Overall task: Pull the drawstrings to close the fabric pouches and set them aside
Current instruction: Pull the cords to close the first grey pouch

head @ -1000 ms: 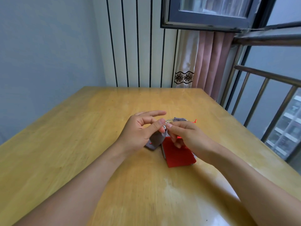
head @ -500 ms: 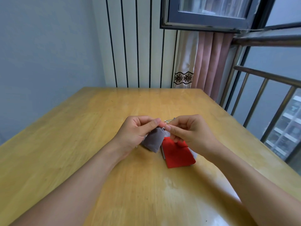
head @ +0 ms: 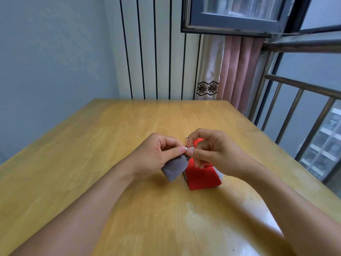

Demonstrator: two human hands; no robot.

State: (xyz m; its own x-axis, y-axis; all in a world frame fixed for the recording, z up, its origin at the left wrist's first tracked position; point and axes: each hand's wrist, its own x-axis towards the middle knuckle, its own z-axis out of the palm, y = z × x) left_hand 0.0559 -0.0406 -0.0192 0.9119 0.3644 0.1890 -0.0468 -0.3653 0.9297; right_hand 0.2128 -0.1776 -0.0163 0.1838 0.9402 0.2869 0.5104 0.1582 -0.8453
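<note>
While my left hand (head: 156,156) pinches the small grey fabric pouch (head: 175,168) at its mouth, my right hand (head: 208,154) pinches its drawstring; next, pull apart. Red fabric pouch (head: 202,175) waits beneath.

Two pouches mid-table (head: 110,154), one pouch (head: 175,168) left of the other pouch (head: 201,177), touching, window railing (head: 302,85) at right

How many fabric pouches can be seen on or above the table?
2 for certain. The grey pouch hangs from the left hand, pinched at its top by both hands. The red pouch lies on the table, partly under the right hand, which may hide more.
</note>
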